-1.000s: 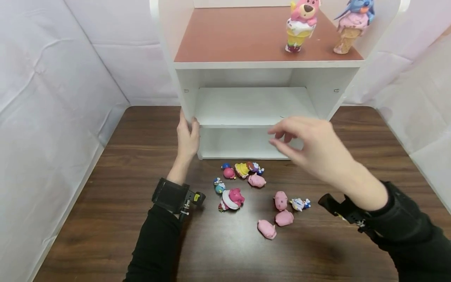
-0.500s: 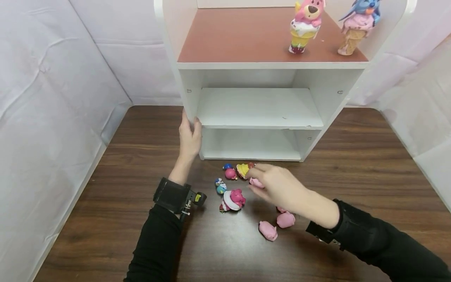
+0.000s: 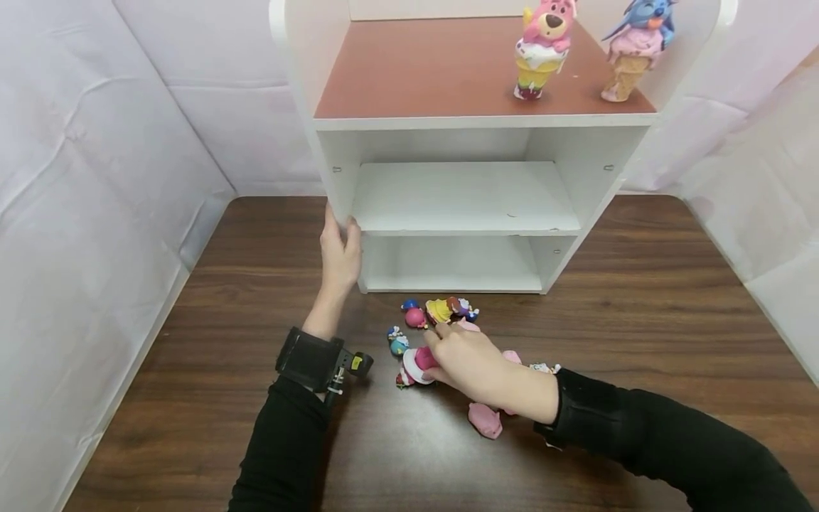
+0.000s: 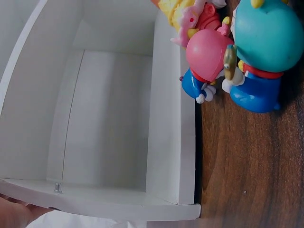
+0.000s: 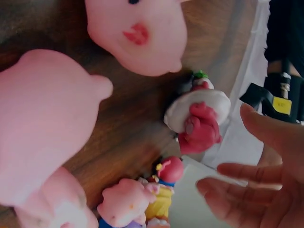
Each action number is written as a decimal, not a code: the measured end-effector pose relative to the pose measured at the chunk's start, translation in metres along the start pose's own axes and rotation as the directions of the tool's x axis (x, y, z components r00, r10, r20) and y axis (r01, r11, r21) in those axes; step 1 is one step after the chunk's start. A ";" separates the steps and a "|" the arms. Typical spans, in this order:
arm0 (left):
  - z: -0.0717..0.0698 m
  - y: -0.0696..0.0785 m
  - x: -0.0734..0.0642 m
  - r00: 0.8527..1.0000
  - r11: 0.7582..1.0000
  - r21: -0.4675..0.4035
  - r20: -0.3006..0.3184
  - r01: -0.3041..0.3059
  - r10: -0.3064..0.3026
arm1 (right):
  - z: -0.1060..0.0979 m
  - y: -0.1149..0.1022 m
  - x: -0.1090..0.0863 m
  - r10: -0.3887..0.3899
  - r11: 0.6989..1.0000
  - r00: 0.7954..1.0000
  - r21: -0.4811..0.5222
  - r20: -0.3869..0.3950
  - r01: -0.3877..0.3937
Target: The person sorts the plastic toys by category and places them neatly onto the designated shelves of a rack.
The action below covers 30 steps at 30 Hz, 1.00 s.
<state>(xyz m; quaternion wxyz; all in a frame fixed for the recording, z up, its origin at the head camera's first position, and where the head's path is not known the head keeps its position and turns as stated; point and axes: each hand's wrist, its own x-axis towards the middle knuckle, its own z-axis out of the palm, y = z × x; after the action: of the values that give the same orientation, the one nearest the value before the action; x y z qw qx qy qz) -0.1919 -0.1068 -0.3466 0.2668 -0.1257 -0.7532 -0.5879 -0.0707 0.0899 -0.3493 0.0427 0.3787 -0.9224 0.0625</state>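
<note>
My left hand [image 3: 340,256] grips the left side panel of a white shelf unit [image 3: 441,232], thumb at the front edge and fingers on the outside. In the left wrist view, part of that hand [image 4: 16,213] shows at the panel. My right hand [image 3: 470,361] is over a pink bear figurine [image 3: 416,365] with a white ring, which lies on the table. In the right wrist view, the fingers are spread beside the bear figurine [image 5: 202,124]. Close by lie a pink pig figurine [image 3: 469,325], a yellow-dressed figurine [image 3: 439,311] and a teal-and-blue figurine [image 4: 268,38].
More pink pigs [image 3: 485,420] lie under and beside my right forearm, with a small white-and-blue figurine [image 3: 542,368]. Two ice-cream-cone figurines, a pink bear [image 3: 542,50] and a blue character [image 3: 636,53], stand on the brown top shelf [image 3: 422,71].
My right hand has come down from in front of the lower shelves, passed over the pig by the yellow-dressed figurine, and moved left to the pink bear figurine. My left hand stays on the panel.
</note>
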 end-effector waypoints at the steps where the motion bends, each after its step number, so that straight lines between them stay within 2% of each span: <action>1: 0.000 0.000 0.000 1.000 1.000 -0.001 -0.001 -0.004 0.004 | 0.003 -0.001 0.001 0.012 1.000 1.000 -0.019 -0.006 -0.013; 5: 0.000 0.000 0.000 1.000 1.000 0.000 0.005 -0.007 0.007 | 0.010 -0.008 0.004 0.058 0.995 0.998 -0.080 -0.030 -0.060; 8: 0.000 0.002 -0.001 1.000 1.000 -0.002 0.009 -0.006 0.006 | 0.013 -0.013 0.006 0.089 0.990 0.996 -0.106 -0.018 -0.091; 15: -0.001 0.038 -0.004 1.000 1.000 0.022 0.012 0.018 -0.019 | 0.017 -0.021 0.012 0.134 0.986 0.991 -0.100 0.028 -0.131; 22: -0.002 0.040 -0.005 1.000 0.999 0.033 0.013 0.000 0.000 | 0.017 -0.029 0.014 0.140 0.987 0.989 -0.084 0.044 -0.136; 30: -0.002 0.040 -0.005 1.000 0.999 0.042 0.012 0.002 -0.003 | 0.023 -0.035 0.017 0.128 0.976 0.991 -0.176 -0.032 -0.131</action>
<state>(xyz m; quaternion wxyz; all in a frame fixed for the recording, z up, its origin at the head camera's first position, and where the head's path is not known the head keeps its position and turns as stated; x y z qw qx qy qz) -0.1676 -0.0968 -0.3167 0.2641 -0.1227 -0.7673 -0.5714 -0.0595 0.0499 -0.3674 0.0814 0.3119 -0.9465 -0.0135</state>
